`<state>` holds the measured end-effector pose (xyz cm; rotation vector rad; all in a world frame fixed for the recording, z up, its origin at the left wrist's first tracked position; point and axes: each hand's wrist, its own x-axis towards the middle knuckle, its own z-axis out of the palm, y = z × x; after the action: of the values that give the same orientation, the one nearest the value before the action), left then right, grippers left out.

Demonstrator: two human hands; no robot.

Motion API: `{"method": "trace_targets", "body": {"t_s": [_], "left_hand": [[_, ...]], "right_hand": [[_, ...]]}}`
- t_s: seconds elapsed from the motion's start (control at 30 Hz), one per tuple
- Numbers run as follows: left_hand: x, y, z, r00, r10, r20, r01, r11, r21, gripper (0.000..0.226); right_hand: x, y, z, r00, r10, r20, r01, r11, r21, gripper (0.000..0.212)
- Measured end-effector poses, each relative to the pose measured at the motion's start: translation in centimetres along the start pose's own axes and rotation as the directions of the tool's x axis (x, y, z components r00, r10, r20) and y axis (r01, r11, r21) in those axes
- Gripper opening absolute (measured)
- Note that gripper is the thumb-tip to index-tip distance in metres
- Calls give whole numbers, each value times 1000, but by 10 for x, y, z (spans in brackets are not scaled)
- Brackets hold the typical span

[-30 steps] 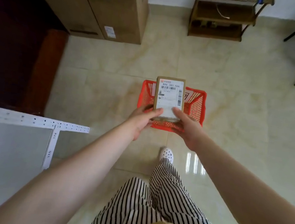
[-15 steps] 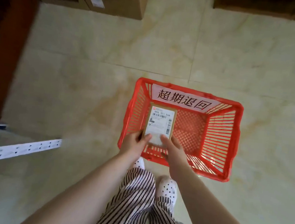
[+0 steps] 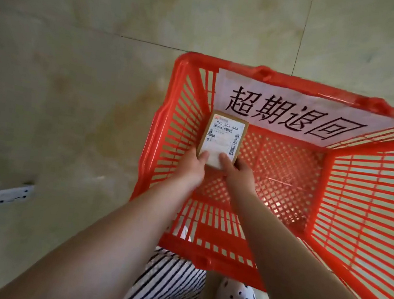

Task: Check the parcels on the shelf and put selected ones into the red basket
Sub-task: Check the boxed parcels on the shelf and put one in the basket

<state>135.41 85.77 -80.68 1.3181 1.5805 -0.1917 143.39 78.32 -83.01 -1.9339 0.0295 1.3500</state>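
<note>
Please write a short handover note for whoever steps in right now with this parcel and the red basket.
Left hand: grips the parcel's near left corner.
Right hand: grips its near right corner.
Parcel: label up, inside the red basket, low at the far left corner near the paper sign; whether it touches the floor of the basket cannot be told.
Done: parcel brought into the basket.
Left: release it, return to the shelf for more.

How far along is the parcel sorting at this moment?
Done: no parcel lies loose in the red basket. In hand: the left hand and right hand hold a small labelled parcel low inside it, near the left wall. Left: releasing it; the shelf's parcels are out of view.
</note>
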Motion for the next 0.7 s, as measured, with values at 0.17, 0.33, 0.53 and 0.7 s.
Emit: {"method": "trace_targets", "body": {"t_s": [0.17,0.33,0.53,0.7], "left_hand": [[18,-5,8,1000,11,-17,-12,999,-42,39],[23,-13,14,999,8,-39,-9,1000,-24,40],[19,-13,13,994,-88,-60,85,995,-47,49],[-16,-2,-4,973,-228,-25,226,971,-80,55]], "right_hand": [[20,8,9,999,-53,-11,53,999,11,41],[25,14,11,996,-84,-4,84,996,0,44],[22,10,11,999,-26,-21,24,997,-67,51],[-17,-10,2,985,142,-96,-153,981,-119,63]]}}
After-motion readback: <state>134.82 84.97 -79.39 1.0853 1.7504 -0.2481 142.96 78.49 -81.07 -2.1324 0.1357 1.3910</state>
